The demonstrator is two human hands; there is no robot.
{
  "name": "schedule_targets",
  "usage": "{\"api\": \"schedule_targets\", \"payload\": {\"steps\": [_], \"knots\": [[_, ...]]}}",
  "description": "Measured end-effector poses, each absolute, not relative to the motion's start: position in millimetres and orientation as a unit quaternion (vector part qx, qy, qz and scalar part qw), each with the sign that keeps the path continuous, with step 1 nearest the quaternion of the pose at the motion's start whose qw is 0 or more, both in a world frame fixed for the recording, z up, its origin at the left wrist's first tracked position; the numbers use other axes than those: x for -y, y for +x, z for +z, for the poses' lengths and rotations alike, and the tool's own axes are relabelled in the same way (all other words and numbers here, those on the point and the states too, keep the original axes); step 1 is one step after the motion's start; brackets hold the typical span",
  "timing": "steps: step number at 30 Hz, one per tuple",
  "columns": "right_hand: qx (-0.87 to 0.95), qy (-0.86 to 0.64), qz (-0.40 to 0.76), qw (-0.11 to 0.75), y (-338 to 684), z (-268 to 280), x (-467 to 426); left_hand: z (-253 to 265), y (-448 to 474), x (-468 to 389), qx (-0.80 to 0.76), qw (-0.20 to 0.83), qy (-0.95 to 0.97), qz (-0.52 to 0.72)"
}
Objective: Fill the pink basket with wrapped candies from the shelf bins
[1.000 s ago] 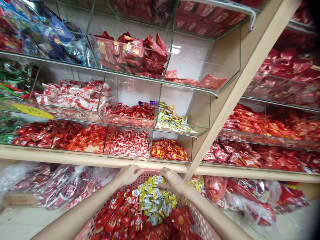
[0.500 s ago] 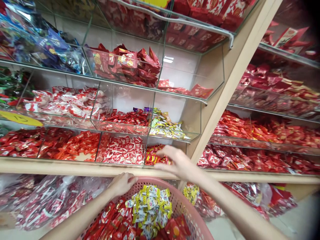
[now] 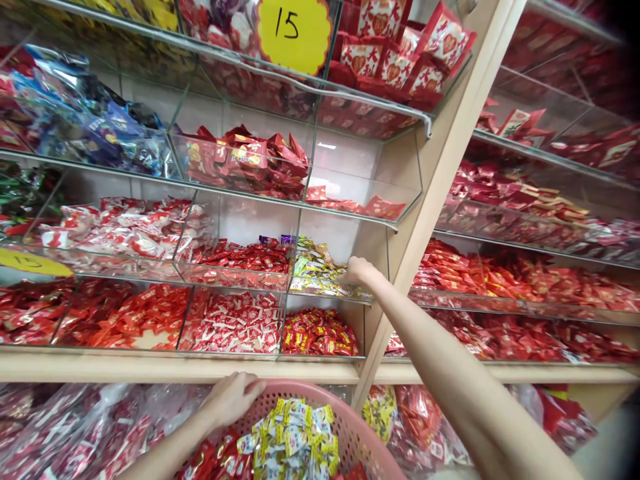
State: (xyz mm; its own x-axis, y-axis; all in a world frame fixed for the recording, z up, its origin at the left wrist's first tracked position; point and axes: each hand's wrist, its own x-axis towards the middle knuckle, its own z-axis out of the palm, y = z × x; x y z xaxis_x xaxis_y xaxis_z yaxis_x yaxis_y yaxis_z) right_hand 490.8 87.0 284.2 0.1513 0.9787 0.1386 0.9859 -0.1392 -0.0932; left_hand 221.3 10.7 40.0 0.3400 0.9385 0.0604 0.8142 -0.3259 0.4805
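Observation:
My left hand (image 3: pixel 235 398) grips the far rim of a pink perforated plastic basket (image 3: pixel 369 427), with the fingers curled at its edge. Inside the basket lie a heap of yellow-and-white wrapped candies (image 3: pixel 296 433) and red-wrapped candies (image 3: pixel 220 457). Up on the shelf, my right hand (image 3: pixel 359 271) reaches into the right end of a clear compartment of yellow-and-green wrapped candies (image 3: pixel 320 267). Its fingers are mostly hidden from me, so whether they hold a candy does not show.
Directly below is a bin of red-and-yellow candies (image 3: pixel 320 332). A slanting wooden upright (image 3: pixel 425 200) divides the shelves to the right of my hand. Clear partitions and lips edge the bins. Bagged candies (image 3: pixel 420 417) lie under the wooden ledge (image 3: pixel 150 367).
My right hand has moved up from before the lower red-and-yellow bin into the yellow candy compartment above. My left hand stays at the basket rim. The view has tilted upward.

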Motion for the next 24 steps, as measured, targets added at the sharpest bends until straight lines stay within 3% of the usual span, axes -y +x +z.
{"api": "schedule_targets", "payload": {"steps": [10,14,19,24], "knots": [[0.679,-0.731,0.024,0.060,499.2,294.5,-91.7,41.1,222.0,-9.6,-0.553,0.192,0.793,0.170],[0.756,-0.645,0.105,0.037,505.5,301.4,-85.4,40.3,221.6,-9.6,-0.552,0.193,0.793,0.173],[0.742,-0.642,0.191,-0.008,505.6,298.6,-81.0,39.8,221.7,-10.4,-0.551,0.192,0.793,0.175],[0.749,-0.646,0.145,-0.028,503.9,297.2,-86.9,43.7,223.2,-11.1,-0.546,0.185,0.797,0.180]]}}
